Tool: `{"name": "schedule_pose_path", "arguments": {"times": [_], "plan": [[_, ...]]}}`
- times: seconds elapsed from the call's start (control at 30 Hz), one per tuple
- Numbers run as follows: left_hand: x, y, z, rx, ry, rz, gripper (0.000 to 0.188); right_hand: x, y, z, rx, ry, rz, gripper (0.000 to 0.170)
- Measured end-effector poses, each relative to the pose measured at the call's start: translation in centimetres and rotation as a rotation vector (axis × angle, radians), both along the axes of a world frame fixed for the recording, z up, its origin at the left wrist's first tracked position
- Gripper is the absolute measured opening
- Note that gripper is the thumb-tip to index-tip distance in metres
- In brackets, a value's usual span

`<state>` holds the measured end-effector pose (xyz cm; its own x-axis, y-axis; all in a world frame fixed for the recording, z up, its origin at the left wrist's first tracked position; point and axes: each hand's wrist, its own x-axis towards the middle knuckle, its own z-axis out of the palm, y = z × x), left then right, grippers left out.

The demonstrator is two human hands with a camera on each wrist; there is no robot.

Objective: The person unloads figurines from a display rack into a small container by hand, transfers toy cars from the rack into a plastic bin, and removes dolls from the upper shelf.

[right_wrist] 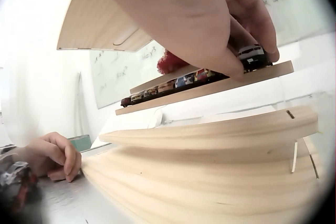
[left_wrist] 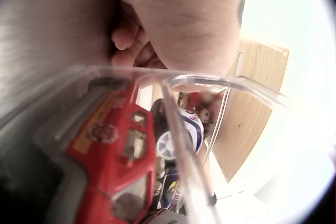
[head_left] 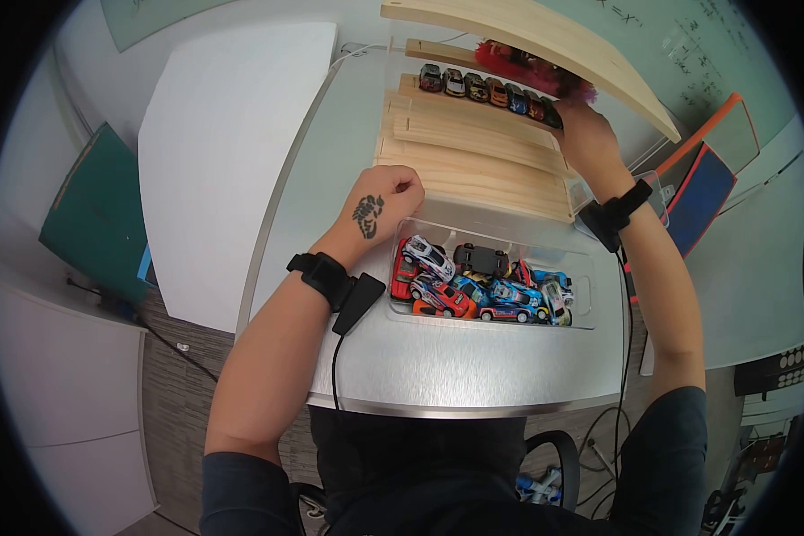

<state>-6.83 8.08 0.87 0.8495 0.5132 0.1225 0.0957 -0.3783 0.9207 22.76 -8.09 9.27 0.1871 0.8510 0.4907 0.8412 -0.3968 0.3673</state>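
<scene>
My right hand [head_left: 590, 138] is at the right end of an upper tier of a wooden display rack [head_left: 473, 184]. It pinches a dark toy car [right_wrist: 252, 57] between thumb and fingers, close over the ledge. Along that tier stands a row of several toy cars [head_left: 497, 93], side by side. Loosely curled and holding nothing, my left hand [head_left: 386, 202] rests at the table beside a clear plastic bin [head_left: 583, 310]. Jumbled toy cars fill much of the bin, one upside down; a red toy car [left_wrist: 118, 145] shows large through its wall.
A wooden top board [head_left: 545, 45] overhangs the tiers, with a red fluffy thing [head_left: 509, 62] beneath it. Lower tiers rise behind the bin on the metal-topped table [head_left: 473, 375]. Cables [head_left: 334, 366] trail from both wrist cameras. A white panel [head_left: 232, 161] stands at left.
</scene>
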Motion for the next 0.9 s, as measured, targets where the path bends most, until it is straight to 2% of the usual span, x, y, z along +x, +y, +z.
{"name": "schedule_pose_path", "arguments": {"times": [0.2,0.33,0.4,0.43,0.5,0.53,0.6,0.63,0.7,0.73,0.8,0.87,0.9], "plan": [[0.2,0.0,-0.3,0.009,-0.022,-0.004,0.02,-2.3,-0.9,1.4,-0.01,0.011,-0.119,0.02],[-0.2,-0.2,0.3,-0.048,0.021,0.004,0.022,-6.2,-3.0,4.2,-0.026,0.028,-0.113,0.019],[-0.2,0.0,0.2,-0.038,0.021,0.009,0.022,-10.0,-4.3,6.2,-0.107,0.299,-0.039,0.019],[-0.1,-0.1,0.2,-0.026,0.024,0.004,0.021,-11.6,-4.6,7.0,-0.108,0.299,-0.041,0.019],[0.0,0.1,-0.1,-0.029,0.009,-0.003,0.021,-14.5,-4.9,8.1,-0.136,0.676,0.129,0.019],[0.1,0.1,-0.2,-0.03,-0.007,-0.006,0.021,-15.6,-5.0,8.2,-0.132,0.677,0.123,0.019],[0.1,0.0,-0.1,-0.032,-0.004,-0.006,0.021,-17.3,-4.9,8.1,-0.13,0.718,0.372,0.019],[0.1,-0.1,-0.1,-0.036,-0.002,0.002,0.021,-18.0,-4.9,7.9,-0.128,0.718,0.372,0.019],[0.0,0.0,0.0,-0.046,0.003,-0.005,0.02,-18.8,-4.8,7.4,-0.311,0.748,0.538,0.024],[-0.1,0.0,0.0,-0.059,0.008,-0.011,0.02,-18.7,-4.6,7.3,-0.312,0.747,0.541,0.024],[-0.2,-0.1,0.3,-0.076,0.012,-0.013,0.021,-18.1,-4.4,7.3,-0.474,0.631,0.46,0.03],[-0.2,-0.2,0.3,-0.093,0.016,-0.015,0.021,-15.9,-3.3,6.7,-0.417,0.653,0.402,0.03],[-0.2,-0.2,0.3,-0.044,0.01,-0.008,0.021,-14.1,-2.6,6.4,-0.309,0.591,0.365,0.032]]}}
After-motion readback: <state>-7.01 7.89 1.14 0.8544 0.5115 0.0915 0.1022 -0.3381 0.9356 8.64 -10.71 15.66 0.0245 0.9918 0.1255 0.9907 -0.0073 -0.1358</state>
